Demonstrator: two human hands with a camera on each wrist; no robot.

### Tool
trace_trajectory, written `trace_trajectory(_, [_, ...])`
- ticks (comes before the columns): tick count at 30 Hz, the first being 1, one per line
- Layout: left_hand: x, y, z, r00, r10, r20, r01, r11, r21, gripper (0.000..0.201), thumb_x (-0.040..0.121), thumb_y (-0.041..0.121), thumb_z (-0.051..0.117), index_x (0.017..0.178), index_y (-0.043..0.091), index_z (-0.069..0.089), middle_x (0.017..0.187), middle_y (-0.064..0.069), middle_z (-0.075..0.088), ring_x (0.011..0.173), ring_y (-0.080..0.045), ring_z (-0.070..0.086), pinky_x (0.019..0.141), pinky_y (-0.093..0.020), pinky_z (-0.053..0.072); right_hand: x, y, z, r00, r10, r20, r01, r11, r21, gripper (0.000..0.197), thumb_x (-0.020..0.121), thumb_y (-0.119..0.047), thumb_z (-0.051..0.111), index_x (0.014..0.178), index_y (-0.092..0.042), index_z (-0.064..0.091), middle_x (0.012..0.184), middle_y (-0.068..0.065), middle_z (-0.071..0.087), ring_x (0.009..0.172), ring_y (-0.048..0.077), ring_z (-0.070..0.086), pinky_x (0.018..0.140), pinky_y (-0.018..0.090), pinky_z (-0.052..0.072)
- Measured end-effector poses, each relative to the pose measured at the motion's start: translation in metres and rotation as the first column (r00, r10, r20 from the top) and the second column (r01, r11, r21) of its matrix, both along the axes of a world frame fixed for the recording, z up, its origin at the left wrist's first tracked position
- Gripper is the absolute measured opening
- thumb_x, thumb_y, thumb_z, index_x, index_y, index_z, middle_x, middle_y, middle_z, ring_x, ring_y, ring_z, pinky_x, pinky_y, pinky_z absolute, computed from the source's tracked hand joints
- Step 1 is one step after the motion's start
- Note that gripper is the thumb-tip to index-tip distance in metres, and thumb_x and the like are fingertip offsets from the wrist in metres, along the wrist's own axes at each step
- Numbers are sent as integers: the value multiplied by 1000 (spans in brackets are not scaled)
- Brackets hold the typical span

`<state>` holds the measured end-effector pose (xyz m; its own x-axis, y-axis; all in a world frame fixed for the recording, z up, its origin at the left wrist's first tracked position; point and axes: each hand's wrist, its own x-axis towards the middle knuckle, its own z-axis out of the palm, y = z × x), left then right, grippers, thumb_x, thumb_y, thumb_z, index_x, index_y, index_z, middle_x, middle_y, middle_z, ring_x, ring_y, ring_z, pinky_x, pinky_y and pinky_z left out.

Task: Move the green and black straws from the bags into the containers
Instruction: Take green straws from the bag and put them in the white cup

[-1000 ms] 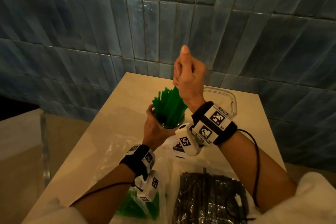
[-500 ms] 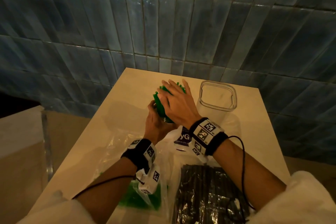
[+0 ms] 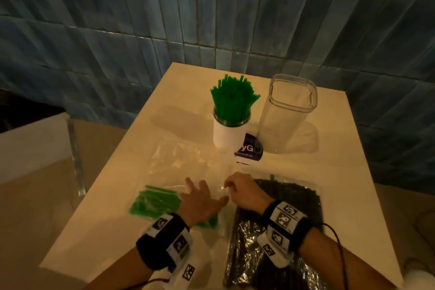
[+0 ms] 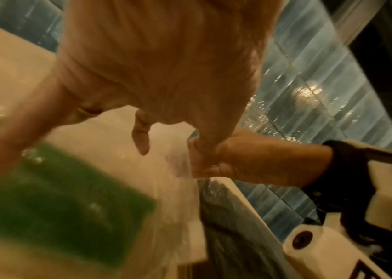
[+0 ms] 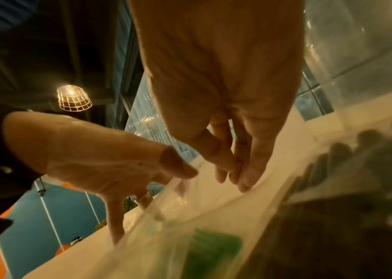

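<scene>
A white round container [image 3: 229, 135] at the back of the table holds a bunch of upright green straws [image 3: 233, 101]. Beside it on the right stands a clear square container [image 3: 287, 110] with nothing in it. Near the front lies a clear bag [image 3: 188, 172] with green straws [image 3: 153, 202] at its left end. My left hand [image 3: 200, 200] lies on this bag with fingers spread. My right hand [image 3: 242, 193] pinches the bag's plastic just to the right, seen in the left wrist view [image 4: 245, 162]. A bag of black straws [image 3: 277, 231] lies under my right wrist.
A purple and white label [image 3: 249, 150] lies in front of the two containers. The table [image 3: 353, 172] stands against a blue tiled wall [image 3: 211, 19]. A floor drop runs along the table's left edge. A caged lamp [image 5: 74, 99] hangs overhead.
Both hands have left the white container and come down to the clear bag at the front. The green straws now stand in the container with no hand on them.
</scene>
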<state>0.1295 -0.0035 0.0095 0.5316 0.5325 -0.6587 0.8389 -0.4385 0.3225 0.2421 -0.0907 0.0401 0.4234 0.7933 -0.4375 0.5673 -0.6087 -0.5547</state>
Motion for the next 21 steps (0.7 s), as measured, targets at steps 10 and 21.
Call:
trace_trajectory(10, [-20, -1, 21, 781, 265, 565, -266, 960, -83, 18, 95, 12, 37, 79, 18, 41, 97, -6, 48, 99, -23, 48, 75, -22, 42, -26, 28, -15, 973, 229, -23, -229, 954, -195, 41, 81, -16, 68, 117, -6, 51, 121, 14, 53, 112, 30, 51, 93, 34, 40])
trace_trajectory(21, [-25, 6, 24, 897, 57, 439, -39, 998, -49, 20, 99, 24, 36, 90, 9, 46, 108, -8, 44, 90, -13, 42, 73, -22, 30, -33, 37, -7, 941, 319, 116, -256, 891, -374, 47, 88, -10, 62, 129, 2, 44, 133, 20, 47, 124, 33, 46, 104, 36, 37])
